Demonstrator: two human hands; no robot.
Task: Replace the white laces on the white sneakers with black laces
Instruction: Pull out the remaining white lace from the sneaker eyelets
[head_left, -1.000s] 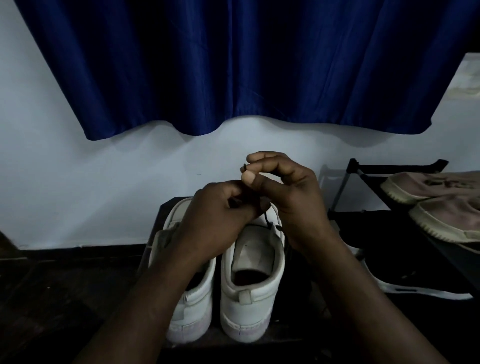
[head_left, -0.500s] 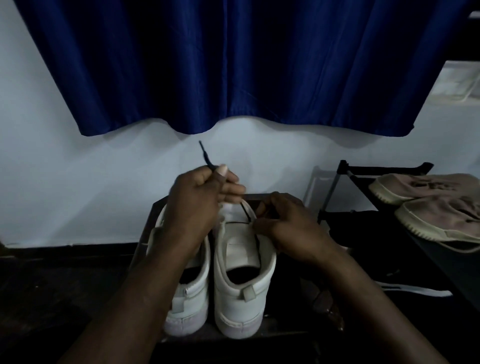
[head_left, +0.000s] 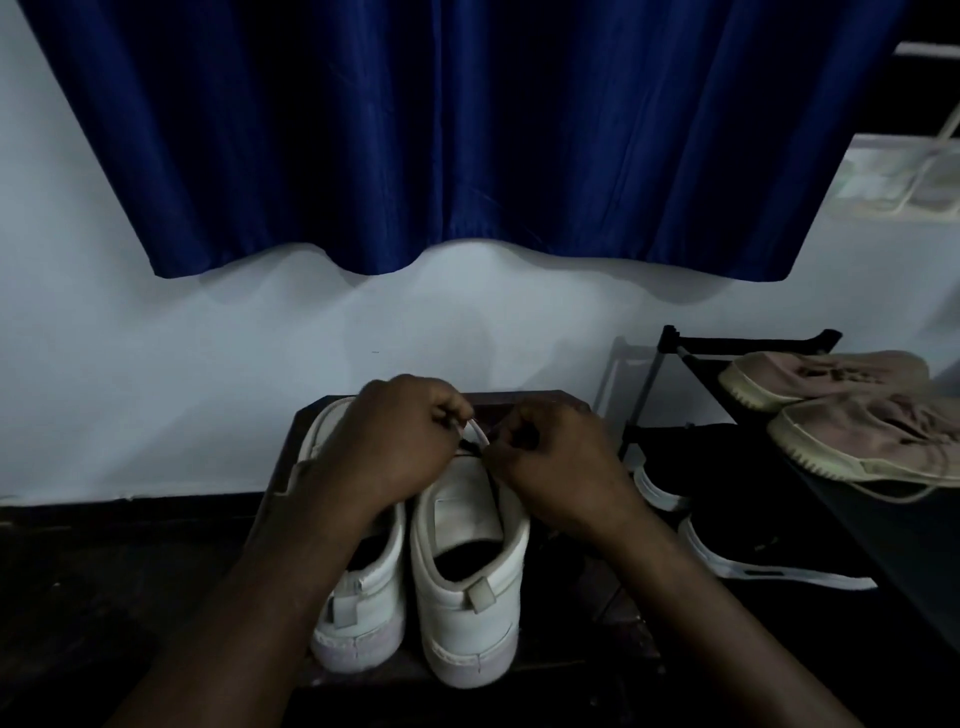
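Right now, nearest you at 6 o'clock, the white left sneaker (head_left: 363, 597) and the white right sneaker (head_left: 470, 618) are standing side by side on a dark low counter (head_left: 545, 400), heels toward you. Your left hand (head_left: 384, 452) is stretching across the left sneaker, and your right hand (head_left: 556, 467) is lying in from 4 o'clock; both are meeting above the right sneaker's tongue (head_left: 467, 501). Each grip is curling narrow, pinching a short stretch of the black lace (head_left: 471, 446) showing between your fingertips. At 3 o'clock a black shoe rack (head_left: 748, 340) is holding beige shoes (head_left: 831, 379) on top and black shoes (head_left: 753, 551) below. Farther off at 12 o'clock, a blue curtain (head_left: 467, 130) is hanging over a white wall (head_left: 156, 389).
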